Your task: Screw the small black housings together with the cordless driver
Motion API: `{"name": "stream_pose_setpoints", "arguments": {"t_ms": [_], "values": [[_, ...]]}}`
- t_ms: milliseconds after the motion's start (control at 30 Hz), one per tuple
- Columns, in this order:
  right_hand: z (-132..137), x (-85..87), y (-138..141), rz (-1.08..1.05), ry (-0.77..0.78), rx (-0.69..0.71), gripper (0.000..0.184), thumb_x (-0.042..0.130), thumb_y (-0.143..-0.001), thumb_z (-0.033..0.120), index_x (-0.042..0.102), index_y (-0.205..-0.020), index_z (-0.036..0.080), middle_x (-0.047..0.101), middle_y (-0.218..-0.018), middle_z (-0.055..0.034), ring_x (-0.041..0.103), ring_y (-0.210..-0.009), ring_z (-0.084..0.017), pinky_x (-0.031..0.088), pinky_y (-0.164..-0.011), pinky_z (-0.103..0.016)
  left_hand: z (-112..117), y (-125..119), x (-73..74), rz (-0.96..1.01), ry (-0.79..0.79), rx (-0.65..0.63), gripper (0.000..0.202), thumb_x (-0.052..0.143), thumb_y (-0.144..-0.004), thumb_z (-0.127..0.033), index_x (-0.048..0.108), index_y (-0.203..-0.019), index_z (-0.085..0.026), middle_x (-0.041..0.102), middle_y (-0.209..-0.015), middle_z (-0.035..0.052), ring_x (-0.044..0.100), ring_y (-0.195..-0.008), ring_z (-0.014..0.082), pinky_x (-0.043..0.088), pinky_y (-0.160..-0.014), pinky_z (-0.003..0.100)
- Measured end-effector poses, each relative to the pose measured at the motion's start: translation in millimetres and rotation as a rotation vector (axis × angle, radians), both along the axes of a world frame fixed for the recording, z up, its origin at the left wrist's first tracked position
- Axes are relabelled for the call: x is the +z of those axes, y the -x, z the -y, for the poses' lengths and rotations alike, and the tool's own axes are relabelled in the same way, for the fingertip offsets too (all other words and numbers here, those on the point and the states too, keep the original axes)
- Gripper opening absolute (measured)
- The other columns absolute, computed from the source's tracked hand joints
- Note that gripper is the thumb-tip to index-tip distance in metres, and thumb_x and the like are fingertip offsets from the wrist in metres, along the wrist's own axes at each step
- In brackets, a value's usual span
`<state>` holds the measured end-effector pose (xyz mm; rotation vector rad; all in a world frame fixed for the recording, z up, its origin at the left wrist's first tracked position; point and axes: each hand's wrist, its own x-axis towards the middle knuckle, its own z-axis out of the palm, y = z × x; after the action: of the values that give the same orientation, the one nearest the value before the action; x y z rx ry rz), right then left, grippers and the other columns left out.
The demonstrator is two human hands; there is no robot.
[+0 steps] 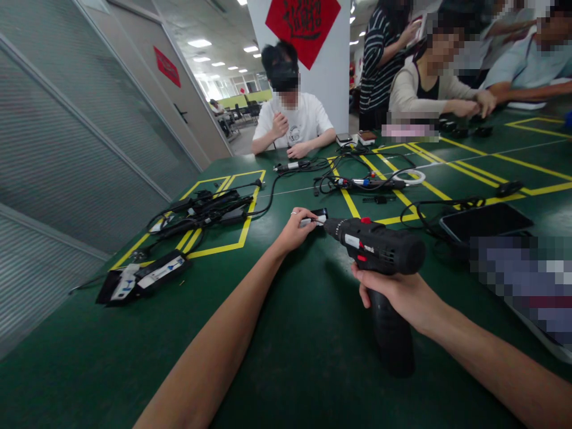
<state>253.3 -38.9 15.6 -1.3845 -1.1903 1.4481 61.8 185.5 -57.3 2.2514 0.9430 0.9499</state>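
A black cordless drill with red buttons is gripped by its handle in my right hand. Its chuck points left, and the tip meets a small black-and-white part on the green table. My left hand, with a ring on one finger, pinches that part from the left, fingers close to the drill's tip. Much of the part is hidden by the fingers and the chuck, so I cannot tell whether the bit touches a screw.
Bundled black cables and adapters lie at the left, behind a black pouch. More cables with a tool-like handle lie ahead. A dark tablet rests at right. Across the table sits a person in a white shirt; others are at right.
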Motion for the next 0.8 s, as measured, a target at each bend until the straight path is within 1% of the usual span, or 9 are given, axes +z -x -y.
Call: {"name": "stream_pose_setpoints", "arguments": {"t_ms": [167, 400, 500, 600, 700, 800], "values": [[0.6, 0.3, 0.2, -0.003, -0.007, -0.006, 0.024, 0.057, -0.084, 0.034, 0.064, -0.099, 0.016, 0.059, -0.055, 0.0010, 0.054, -0.058, -0.017, 0.038, -0.064, -0.033, 1.0, -0.2, 0.4, 0.002, -0.012, 0.002, 0.014, 0.058, -0.084, -0.022, 0.064, -0.096, -0.019, 0.052, -0.103, 0.0059, 0.050, -0.105, 0.0186, 0.040, -0.100, 0.037], [-0.3, -1.6, -0.1, 0.007, -0.029, -0.001, 0.021, 0.056, -0.085, 0.034, 0.064, -0.095, 0.018, 0.060, -0.056, 0.0010, 0.055, -0.059, -0.017, 0.040, -0.066, -0.033, 2.1, -0.9, 2.6, -0.003, -0.013, -0.003, 0.014, 0.059, -0.083, -0.024, 0.064, -0.095, -0.019, 0.053, -0.102, 0.0062, 0.049, -0.106, 0.0194, 0.038, -0.100, 0.038], [-0.5, -2.0, -0.1, -0.007, -0.041, -0.002, 0.018, 0.058, -0.084, 0.034, 0.063, -0.091, 0.018, 0.062, -0.061, 0.0002, 0.056, -0.059, -0.016, 0.041, -0.067, -0.033, 1.7, -0.5, 2.5, 0.004, 0.007, 0.002, 0.014, 0.057, -0.082, -0.020, 0.064, -0.094, -0.019, 0.052, -0.103, 0.0059, 0.049, -0.107, 0.0196, 0.038, -0.102, 0.039], [-0.2, -0.4, -0.1, -0.017, -0.028, -0.012, 0.018, 0.059, -0.083, 0.035, 0.063, -0.089, 0.018, 0.063, -0.065, -0.0006, 0.057, -0.058, -0.016, 0.041, -0.066, -0.033, 1.6, 0.3, 2.2, 0.004, 0.021, -0.007, 0.022, 0.058, -0.077, -0.013, 0.064, -0.096, -0.020, 0.051, -0.105, 0.0051, 0.049, -0.108, 0.0194, 0.036, -0.104, 0.038], [-0.1, 0.5, -0.2, 0.001, -0.012, -0.008, 0.019, 0.057, -0.084, 0.035, 0.063, -0.090, 0.018, 0.061, -0.060, 0.0001, 0.056, -0.059, -0.017, 0.041, -0.065, -0.033, 2.0, 0.9, 1.8, -0.003, 0.012, -0.011, 0.027, 0.058, -0.074, -0.010, 0.064, -0.098, -0.020, 0.051, -0.106, 0.0051, 0.049, -0.110, 0.0194, 0.036, -0.105, 0.038], [-0.6, -0.8, -0.4, 0.015, -0.019, -0.008, 0.019, 0.057, -0.084, 0.035, 0.062, -0.090, 0.018, 0.061, -0.058, 0.0004, 0.056, -0.058, -0.017, 0.040, -0.066, -0.033, 2.2, 1.1, 0.5, -0.004, -0.020, -0.011, 0.025, 0.058, -0.075, -0.010, 0.063, -0.097, -0.020, 0.051, -0.105, 0.0054, 0.049, -0.109, 0.0193, 0.037, -0.104, 0.038]]}}
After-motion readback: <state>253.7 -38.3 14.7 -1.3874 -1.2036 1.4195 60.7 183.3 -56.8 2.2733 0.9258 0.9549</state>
